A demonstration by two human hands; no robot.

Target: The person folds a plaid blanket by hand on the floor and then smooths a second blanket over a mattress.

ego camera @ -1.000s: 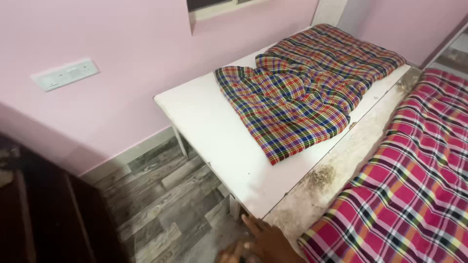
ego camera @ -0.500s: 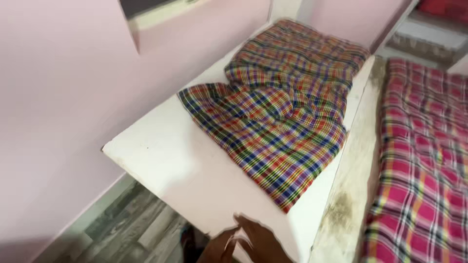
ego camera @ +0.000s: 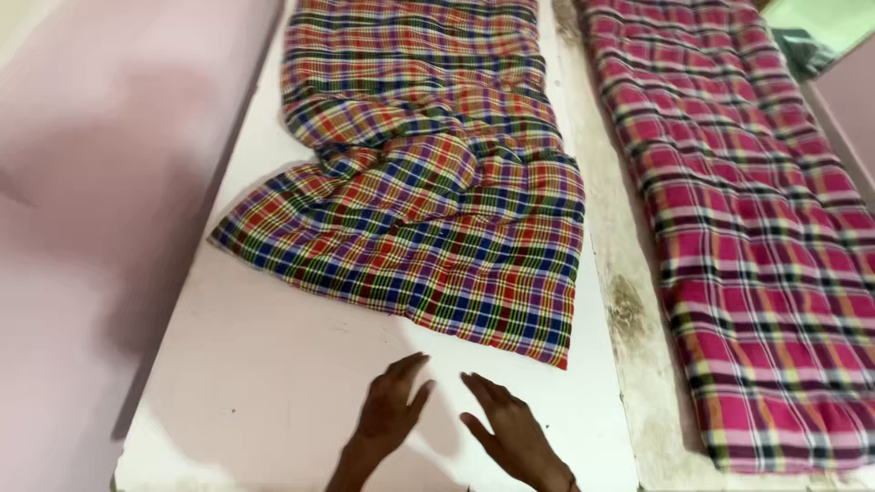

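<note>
On the white bed platform (ego camera: 273, 364), the rumpled multicolour checked quilt (ego camera: 428, 182) lies just beyond both hands. The left hand (ego camera: 390, 410) and right hand (ego camera: 510, 433) hover with fingers spread, empty. Earlier, only one hand showed at the platform's corner.

Quilt (ego camera: 428, 173) lies on bed (ego camera: 273, 364), upper centre; hands (ego camera: 387, 410) (ego camera: 510, 433) on bed btm centre, just below quilt; 2nd mattress (ego camera: 756, 228) right.
</note>
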